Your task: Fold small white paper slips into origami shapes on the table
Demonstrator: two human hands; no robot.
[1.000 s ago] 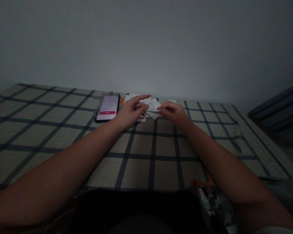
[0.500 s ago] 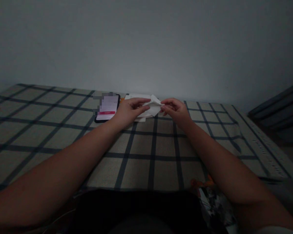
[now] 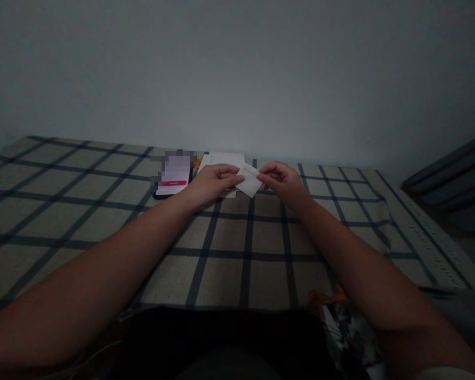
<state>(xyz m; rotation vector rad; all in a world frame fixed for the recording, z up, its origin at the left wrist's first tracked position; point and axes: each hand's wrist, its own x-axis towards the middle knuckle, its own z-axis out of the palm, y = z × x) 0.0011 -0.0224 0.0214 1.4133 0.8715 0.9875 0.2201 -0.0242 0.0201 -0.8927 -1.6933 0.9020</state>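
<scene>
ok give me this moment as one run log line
left hand: pinching white paper | right hand: pinching same paper | phone: left of hands, on checked cloth

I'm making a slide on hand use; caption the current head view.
Left hand and right hand pinch a white paper above a checked cloth, a phone lying at left.

This is looking like a home: a checked tablecloth (image 3: 229, 232) is covering the frame's middle, a phone (image 3: 173, 188) is lying left of centre, a plain wall (image 3: 237, 74) is filling the top.
</scene>
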